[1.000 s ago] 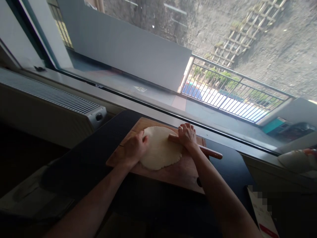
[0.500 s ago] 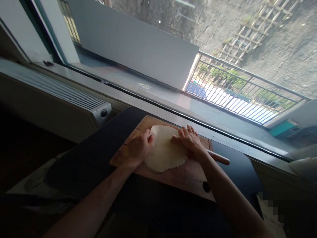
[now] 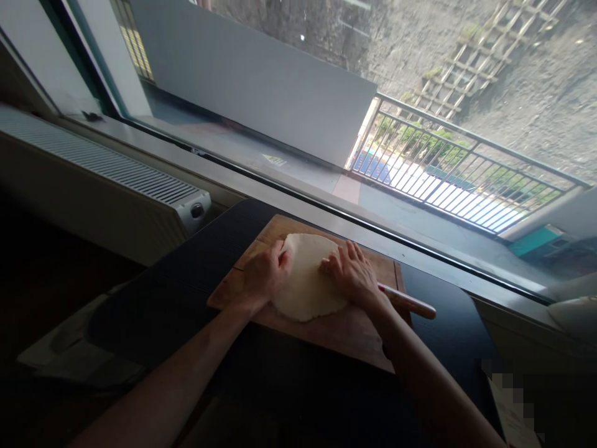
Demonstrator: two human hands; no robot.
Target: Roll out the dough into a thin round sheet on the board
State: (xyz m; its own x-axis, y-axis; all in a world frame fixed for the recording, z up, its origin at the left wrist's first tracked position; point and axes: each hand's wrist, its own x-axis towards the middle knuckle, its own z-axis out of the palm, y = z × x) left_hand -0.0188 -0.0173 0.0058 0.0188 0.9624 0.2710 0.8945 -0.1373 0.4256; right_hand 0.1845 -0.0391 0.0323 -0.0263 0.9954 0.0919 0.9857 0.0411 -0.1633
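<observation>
A flat, pale round of dough point(image 3: 305, 283) lies on a wooden board point(image 3: 359, 333) set on a dark table. My left hand point(image 3: 265, 275) has its fingers curled around the dough's left edge. My right hand point(image 3: 353, 278) rests, fingers stretched out, on a wooden rolling pin point(image 3: 410, 305) that lies across the dough's right side. Only the pin's right handle shows beyond my wrist; the rest is hidden under my hand.
The dark table point(image 3: 186, 292) runs along a window sill point(image 3: 326, 218). A white radiator point(image 3: 116, 180) stands at the left. Outside are a balcony railing point(image 3: 457, 180) and a grey wall. A blurred paper point(image 3: 513, 410) lies at the lower right.
My right hand has gone from curled around the pin to fingers stretched flat over it, and the pin has rolled nearer across the dough. My left hand stays at the dough's edge.
</observation>
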